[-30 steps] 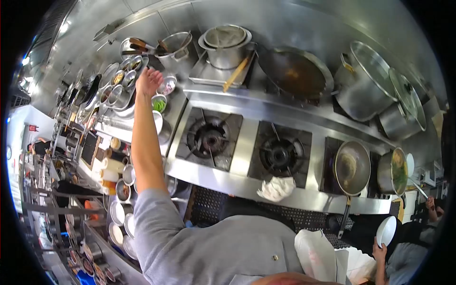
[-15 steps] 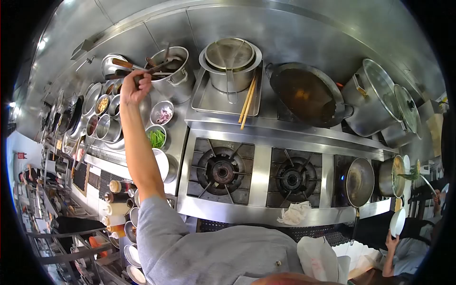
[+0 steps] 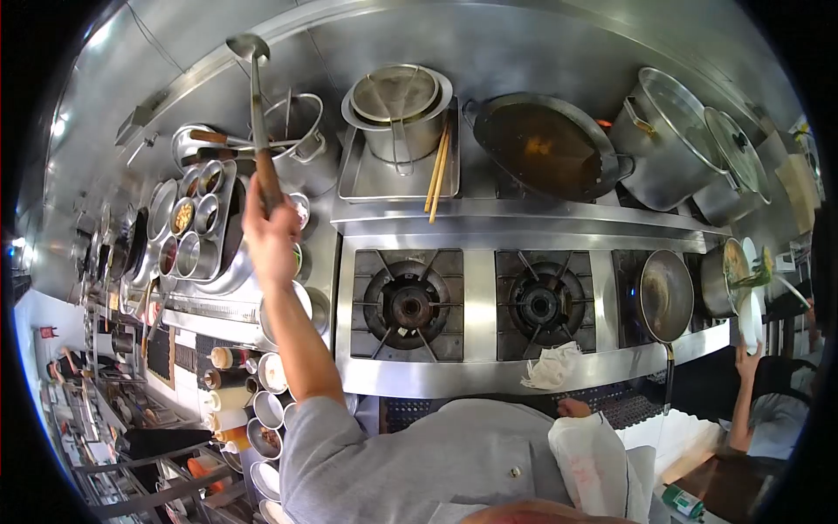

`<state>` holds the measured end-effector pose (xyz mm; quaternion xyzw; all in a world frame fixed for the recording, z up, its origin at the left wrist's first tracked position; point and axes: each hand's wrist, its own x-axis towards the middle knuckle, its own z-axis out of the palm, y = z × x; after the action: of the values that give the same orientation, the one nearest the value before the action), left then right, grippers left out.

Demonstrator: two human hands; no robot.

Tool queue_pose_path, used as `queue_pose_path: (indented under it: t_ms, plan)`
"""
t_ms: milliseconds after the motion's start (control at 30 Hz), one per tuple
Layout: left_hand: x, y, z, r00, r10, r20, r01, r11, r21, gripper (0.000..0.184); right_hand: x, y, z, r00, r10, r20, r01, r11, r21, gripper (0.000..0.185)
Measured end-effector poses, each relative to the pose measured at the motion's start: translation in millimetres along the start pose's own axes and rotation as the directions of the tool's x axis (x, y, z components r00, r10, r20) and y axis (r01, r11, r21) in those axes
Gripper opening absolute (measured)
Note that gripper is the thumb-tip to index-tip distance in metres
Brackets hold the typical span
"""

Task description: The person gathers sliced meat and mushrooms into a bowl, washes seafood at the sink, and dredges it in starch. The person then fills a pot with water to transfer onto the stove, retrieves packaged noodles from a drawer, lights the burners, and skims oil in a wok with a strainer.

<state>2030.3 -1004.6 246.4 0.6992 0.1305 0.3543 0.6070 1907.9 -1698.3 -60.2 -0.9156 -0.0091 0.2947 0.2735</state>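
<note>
My left hand (image 3: 272, 237) is wrapped round the wooden handle of a metal ladle (image 3: 258, 113), whose bowl points up toward the back wall. Just behind it stands a tall steel pot (image 3: 316, 166) with other wooden-handled utensils in it. To the left of that hand lies a tray with small metal bowls (image 3: 208, 214) of ingredients. My right hand (image 3: 573, 408) shows only in part, low by the stove's front edge near a white cloth (image 3: 552, 365); its fingers look curled, and whether they hold anything is hidden.
Two burners (image 3: 410, 306) face me. Behind them are a strainer on a pot (image 3: 395, 96), chopsticks (image 3: 438, 175) and a wide wok of dark liquid (image 3: 546, 148). A pan (image 3: 666, 297) sits at right. A co-worker's hand (image 3: 748, 356) holds a white plate beside a pot (image 3: 723, 279).
My left hand has taken the ladle from the tall pot and raised it. My right hand has come into view. The co-worker's plate has moved up toward the right-hand pot.
</note>
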Motion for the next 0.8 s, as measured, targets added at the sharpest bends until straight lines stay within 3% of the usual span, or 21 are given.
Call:
queue_pose_path:
  t_ms: [67,100,167,233,267,333,367,400,433,467,500,533,633,667,733,800]
  plan:
    - [-30,-12,23,0.962,0.273,-0.015,-0.264,0.944,0.199,0.068,6,-146,35,0.976,-0.217,0.012,0.217,0.976,0.02,0.021]
    - [-50,-4,38,0.965,0.261,-0.018,-0.256,0.954,0.156,0.072,-2,-212,5,0.884,-0.44,-0.157,0.455,0.887,0.079,0.02]
    - [-95,6,73,0.96,0.28,-0.007,-0.279,0.958,0.074,0.076,-4,-293,-34,0.792,-0.525,-0.311,0.6,0.763,0.241,0.019]
    - [-148,9,111,0.947,0.316,0.057,-0.32,0.944,0.079,0.079,2,-343,-59,0.65,-0.671,-0.357,0.759,0.603,0.247,0.026]
    - [-177,10,131,0.94,0.321,0.115,-0.334,0.935,0.118,0.081,7,-358,-66,0.619,-0.717,-0.32,0.785,0.546,0.293,0.036]
    - [-243,-29,162,0.858,0.423,0.291,-0.483,0.858,0.176,0.089,6,-391,-77,0.457,-0.804,-0.38,0.86,0.291,0.42,0.069]
    - [-274,-23,172,0.81,0.395,0.435,-0.506,0.845,0.175,0.097,5,-399,-74,0.453,-0.789,-0.414,0.778,0.123,0.616,0.061]
    - [-306,-16,181,0.742,0.357,0.568,-0.528,0.833,0.166,0.106,2,-397,-87,0.617,-0.736,-0.278,0.715,0.376,0.59,0.045]
    - [-331,-10,180,0.718,0.318,0.619,-0.496,0.858,0.135,0.109,-6,-388,-94,0.75,-0.623,-0.222,0.55,0.4,0.734,0.031]
    - [-350,-4,178,0.696,0.287,0.658,-0.467,0.877,0.112,0.111,-8,-367,-92,0.705,-0.641,-0.304,0.592,0.296,0.75,0.028]
    - [-362,-10,172,0.673,0.204,0.711,-0.389,0.915,0.105,0.113,-9,-344,-96,0.724,-0.596,-0.348,0.605,0.305,0.736,0.027]
    - [-376,-14,171,0.717,0.187,0.672,-0.367,0.92,0.137,0.112,-9,-320,-104,0.732,-0.564,-0.383,0.62,0.318,0.717,0.025]
    - [-411,-30,161,0.824,0.048,0.564,-0.281,0.899,0.335,0.108,16,-260,-140,0.863,-0.389,-0.322,0.49,0.491,0.72,0.023]
    - [-421,-27,160,0.859,-0.036,0.511,-0.213,0.883,0.419,0.097,30,-245,-156,0.884,-0.368,-0.289,0.456,0.539,0.708,0.023]
    - [-438,-28,152,0.828,-0.226,0.513,-0.168,0.773,0.611,0.088,56,-229,-184,0.898,-0.32,-0.304,0.441,0.678,0.589,0.016]
    - [-465,-34,144,0.879,-0.203,0.432,-0.128,0.771,0.623,0.083,92,-217,-206,0.89,-0.358,-0.282,0.453,0.76,0.466,0.017]
